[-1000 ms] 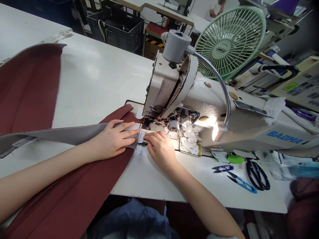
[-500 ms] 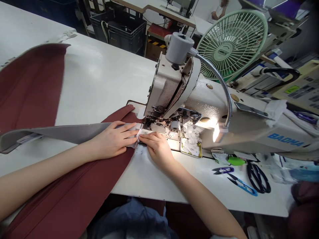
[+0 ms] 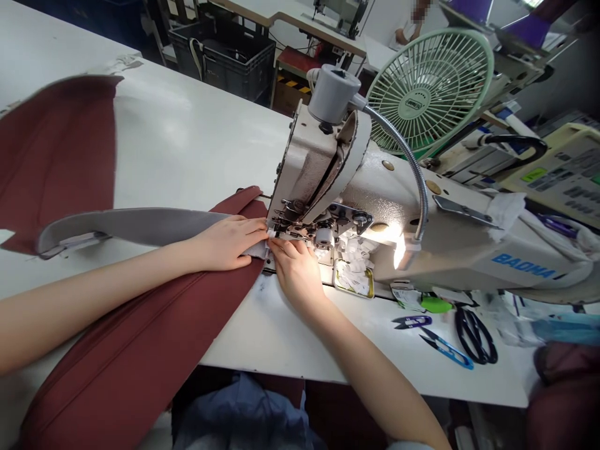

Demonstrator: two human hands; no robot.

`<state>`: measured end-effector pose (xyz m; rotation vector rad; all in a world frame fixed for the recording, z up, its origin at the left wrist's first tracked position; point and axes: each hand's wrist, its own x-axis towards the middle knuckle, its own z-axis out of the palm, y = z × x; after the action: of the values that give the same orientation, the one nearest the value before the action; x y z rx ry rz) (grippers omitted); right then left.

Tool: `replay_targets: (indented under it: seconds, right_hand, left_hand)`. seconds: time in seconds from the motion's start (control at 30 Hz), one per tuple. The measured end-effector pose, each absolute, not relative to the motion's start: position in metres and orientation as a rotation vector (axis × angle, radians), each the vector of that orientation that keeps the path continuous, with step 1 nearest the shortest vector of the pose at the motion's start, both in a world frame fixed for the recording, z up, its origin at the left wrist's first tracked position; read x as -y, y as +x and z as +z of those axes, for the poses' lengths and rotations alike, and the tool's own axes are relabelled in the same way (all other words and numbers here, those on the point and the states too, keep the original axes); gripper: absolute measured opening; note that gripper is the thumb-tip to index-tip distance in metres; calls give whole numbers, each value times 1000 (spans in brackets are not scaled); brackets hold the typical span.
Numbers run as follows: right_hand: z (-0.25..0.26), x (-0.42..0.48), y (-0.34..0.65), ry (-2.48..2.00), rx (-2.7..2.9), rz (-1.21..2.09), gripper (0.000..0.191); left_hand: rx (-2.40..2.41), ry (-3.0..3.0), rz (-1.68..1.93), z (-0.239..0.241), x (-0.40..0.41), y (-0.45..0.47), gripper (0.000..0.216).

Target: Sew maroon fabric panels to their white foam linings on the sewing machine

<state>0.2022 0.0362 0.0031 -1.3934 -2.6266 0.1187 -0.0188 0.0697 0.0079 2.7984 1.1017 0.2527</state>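
Observation:
My left hand (image 3: 227, 244) lies flat, fingers stretched, on the grey reverse side (image 3: 154, 226) of a maroon fabric piece (image 3: 187, 319). The fabric's edge runs under the presser-foot area of a sewing machine (image 3: 309, 162). My right hand (image 3: 300, 272) is close beside the foot, its fingers pressed together at the fabric's edge, where a small bit of white shows. The thumb of that hand is mostly hidden. Fabric hangs over the table's front edge towards me, and another part spreads out at the left. The needle itself cannot be made out.
Right of the foot sits a small tray (image 3: 354, 278) of white scraps. Purple snips (image 3: 412, 322), blue snips (image 3: 447, 349) and black-handled scissors (image 3: 475, 335) lie on the white table (image 3: 365, 350). Behind stand a green fan (image 3: 426, 94), a dark crate (image 3: 222, 59) and a person (image 3: 407, 31).
Both hands have moved slightly towards the machine, and the fabric edge sits closer under the foot. The grey part at the left has shifted and curled. The view has tilted a little.

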Motion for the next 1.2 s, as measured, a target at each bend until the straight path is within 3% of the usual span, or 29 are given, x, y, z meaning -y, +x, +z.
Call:
replay_targets:
  seconds: [0.53,0.7,0.87,1.2]
  right_hand:
    - [6,-38,207,-1426,2594,142,40]
    - [6,-34,208,-1377,2561,122,35]
    - [8,-26,206,-1289,2635,49,24]
    - [3,-31,205,-1336,2675,-64,24]
  left_hand:
    - [-1135,2802,242,15,-67,-6,34]
    - [-1266,2782,283,18,-25,6,64]
    - [-1273,2759,296,14,-7,11,47]
    - [-1171,2811,287,7,-28,6,43]
